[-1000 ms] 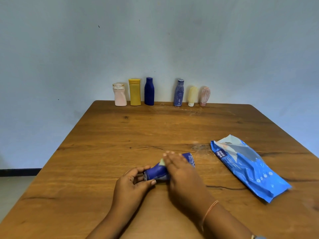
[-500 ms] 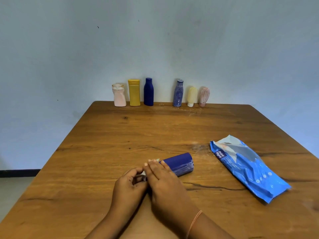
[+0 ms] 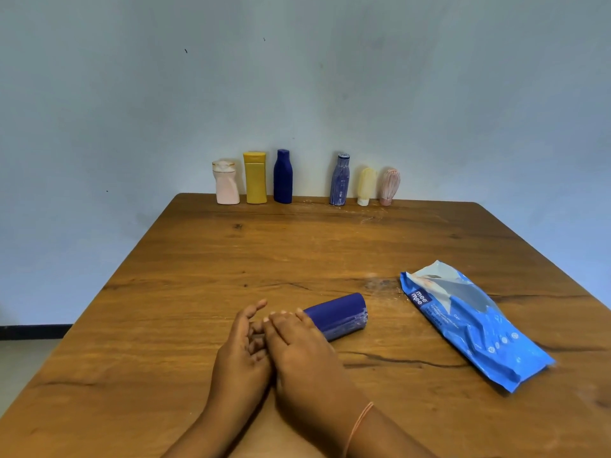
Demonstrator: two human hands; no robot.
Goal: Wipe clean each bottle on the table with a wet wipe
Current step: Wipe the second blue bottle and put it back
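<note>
- left hand (image 3: pixel 243 353) near the worktop's front edge, palm turned inward, fingers (image 3: pixel 254 309) loosely spread and part curled; cannot tell if anything is pinched in them
- right hand (image 3: pixel 305 353) lies palm down just beside the left, touching it, fingers flat and together, tips over the cap end of the lying bottle; wipe not visible, cannot tell if it is under the palm
- thin orange band (image 3: pixel 360 421) on right wrist
- dark blue bottle (image 3: pixel 337 315) lies on its side on the worktop, base pointing far-right, neck end hidden under the right fingers
- blue wet wipes pack (image 3: pixel 472 322) flat on the worktop right of the lying bottle, apart from it, set at a diagonal
- wooden worktop (image 3: pixel 297 252), dark grain cracks, faint whitish smear between bottle base and pack
- row of upright bottles at far edge against the wall, left to right: pink bottle (image 3: pixel 226 183), yellow bottle (image 3: pixel 255 177), navy bottle (image 3: pixel 283 176), then a gap, blue patterned bottle (image 3: pixel 340 180), cream tube (image 3: pixel 366 186) standing on its cap, pink ribbed tube (image 3: pixel 389 187)
- first three stand close together, last three close together
- pale blue wall (image 3: pixel 330 77) behind
</note>
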